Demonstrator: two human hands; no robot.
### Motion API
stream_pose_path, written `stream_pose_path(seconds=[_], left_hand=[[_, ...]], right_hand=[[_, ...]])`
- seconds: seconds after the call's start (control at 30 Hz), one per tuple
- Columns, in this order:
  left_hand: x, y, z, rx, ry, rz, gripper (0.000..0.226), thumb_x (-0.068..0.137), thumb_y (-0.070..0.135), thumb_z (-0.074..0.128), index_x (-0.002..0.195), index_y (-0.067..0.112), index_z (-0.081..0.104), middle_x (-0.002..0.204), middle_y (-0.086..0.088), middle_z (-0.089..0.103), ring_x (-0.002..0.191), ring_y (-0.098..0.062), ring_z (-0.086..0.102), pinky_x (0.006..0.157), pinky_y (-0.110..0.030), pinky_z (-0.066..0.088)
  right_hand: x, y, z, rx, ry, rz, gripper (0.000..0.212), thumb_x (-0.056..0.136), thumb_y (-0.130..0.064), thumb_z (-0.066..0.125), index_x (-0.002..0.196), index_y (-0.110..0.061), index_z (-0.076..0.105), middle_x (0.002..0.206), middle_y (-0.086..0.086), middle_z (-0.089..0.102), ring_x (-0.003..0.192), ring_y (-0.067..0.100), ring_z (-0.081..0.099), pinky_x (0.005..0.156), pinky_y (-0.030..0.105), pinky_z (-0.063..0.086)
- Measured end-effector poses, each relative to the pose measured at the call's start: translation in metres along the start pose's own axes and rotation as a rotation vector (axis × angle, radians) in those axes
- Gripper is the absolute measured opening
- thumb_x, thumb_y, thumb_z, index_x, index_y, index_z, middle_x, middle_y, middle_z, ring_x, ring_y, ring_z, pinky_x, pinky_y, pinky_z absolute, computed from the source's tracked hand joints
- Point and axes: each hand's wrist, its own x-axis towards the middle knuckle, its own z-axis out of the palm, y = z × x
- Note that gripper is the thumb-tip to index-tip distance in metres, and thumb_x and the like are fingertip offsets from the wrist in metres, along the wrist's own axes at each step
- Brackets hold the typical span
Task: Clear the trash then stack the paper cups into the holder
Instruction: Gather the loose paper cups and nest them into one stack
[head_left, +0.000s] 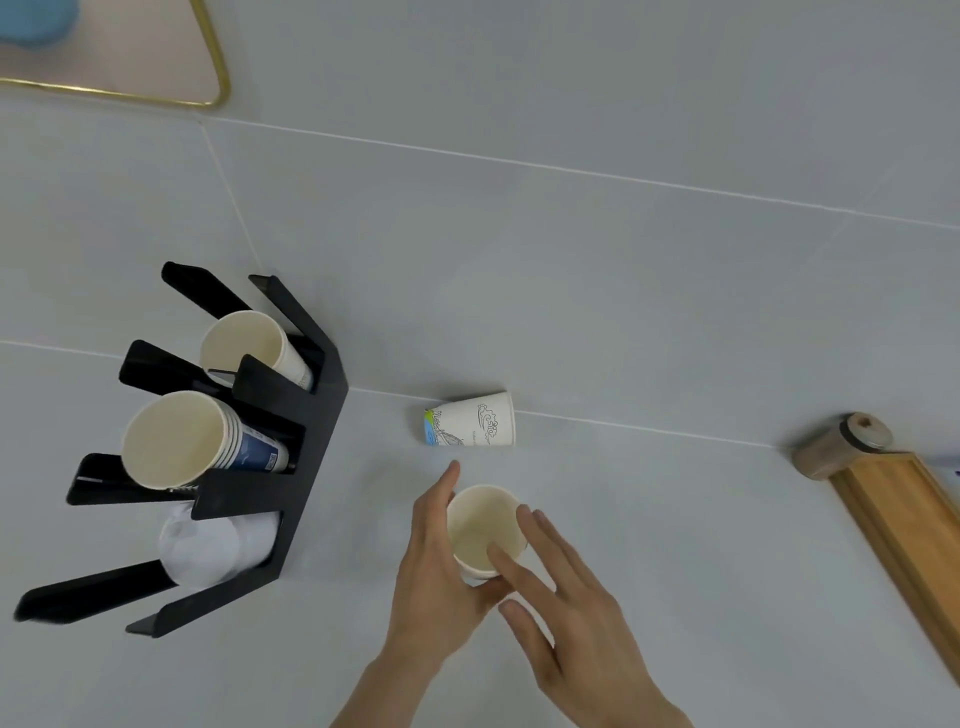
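Fingers (540, 525) of the right hand (571, 623) spread apart, tips resting on or just over the near rim of an upright paper cup (483, 530); whether actually pressing on it, cannot tell. Left hand (436, 577) wrapped around the left side of that same cup, thumb underneath near the base, fingers extended up along the wall, clamped on the cup. Cup mouth open toward the camera, inside pale and bare. Just beyond the hands, a second paper cup (472, 420) lying on its side on the grey table (623, 312), printed with a blue and green drawing, mouth pointing right, not touching either hand. Farther left, a black cup holder (306, 415) with slanted slots: top slot holding a single paper cup (244, 345), middle slot holding a nested stack of paper cups (182, 441) with blue print on the sides, bottom slot holding white lids or clear cups (208, 545), too blurred to tell which. At the right edge, a wooden tray (904, 530) with a round wooden piece (841, 441) at its far corner. In the top left corner, a pink tray with a gold rim (156, 62) and something blue (36, 21) on it.
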Motion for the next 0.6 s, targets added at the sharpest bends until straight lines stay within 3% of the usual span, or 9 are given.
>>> stream_pose_path(seconds=[0.1,0.2,0.3,0.37,0.43,0.5,0.6], left_hand=[[0.002,-0.003,0.000,0.073,-0.028,0.041,0.107,0.061,0.049,0.086,0.139,0.067,0.016,0.138,0.044,0.030,0.124,0.004,0.047,0.084,-0.010,0.043],[0.005,-0.006,0.001,0.099,-0.022,0.030,0.105,0.063,0.051,0.084,0.138,0.068,0.013,0.133,0.050,0.028,0.118,0.007,0.048,0.080,-0.006,0.040],[0.010,-0.006,0.002,0.102,0.003,0.010,0.106,0.063,0.049,0.084,0.137,0.071,0.011,0.134,0.048,0.029,0.116,0.008,0.046,0.082,-0.018,0.044],[0.011,-0.005,0.002,0.112,0.004,0.000,0.106,0.063,0.048,0.084,0.136,0.071,0.011,0.134,0.046,0.029,0.115,0.009,0.044,0.082,-0.021,0.044],[0.010,-0.006,0.003,0.138,-0.013,0.008,0.106,0.063,0.049,0.083,0.138,0.069,0.011,0.136,0.045,0.028,0.117,0.012,0.041,0.081,-0.016,0.043],[0.008,-0.008,0.004,0.149,-0.034,0.020,0.106,0.063,0.050,0.082,0.140,0.067,0.012,0.139,0.043,0.028,0.122,0.017,0.037,0.080,-0.008,0.039],[0.008,-0.011,0.005,0.146,-0.040,0.018,0.106,0.063,0.049,0.082,0.142,0.065,0.014,0.142,0.041,0.028,0.125,0.021,0.034,0.081,-0.003,0.035]], right_hand=[[-0.001,0.003,0.008,-0.016,-0.053,-0.010,0.048,0.104,-0.042,0.046,0.150,-0.029,0.050,0.166,0.008,0.033,0.152,0.024,0.034,0.101,0.035,0.057],[0.008,0.013,0.008,0.083,-0.001,0.042,0.042,0.102,-0.038,0.052,0.144,-0.036,0.057,0.163,-0.002,0.041,0.150,0.014,0.038,0.108,0.024,0.048],[0.043,0.029,0.003,0.333,0.201,0.395,0.034,0.098,-0.034,0.060,0.130,-0.045,0.063,0.144,-0.009,0.059,0.126,0.003,0.060,0.095,0.021,0.055],[0.076,0.047,0.005,0.415,0.252,0.662,0.032,0.097,-0.029,0.063,0.126,-0.044,0.063,0.131,-0.004,0.064,0.108,0.008,0.069,0.086,0.025,0.057],[0.108,0.066,0.010,0.422,0.147,0.884,0.034,0.097,-0.034,0.063,0.131,-0.035,0.064,0.133,0.002,0.062,0.104,0.017,0.068,0.096,0.036,0.055],[0.131,0.079,0.021,0.499,0.041,1.024,0.044,0.095,-0.039,0.064,0.139,-0.031,0.060,0.139,0.006,0.057,0.114,0.027,0.065,0.105,0.045,0.052],[0.157,0.087,0.040,0.597,-0.047,1.103,0.054,0.093,-0.040,0.067,0.144,-0.028,0.055,0.138,0.010,0.055,0.112,0.027,0.065,0.102,0.046,0.055]])
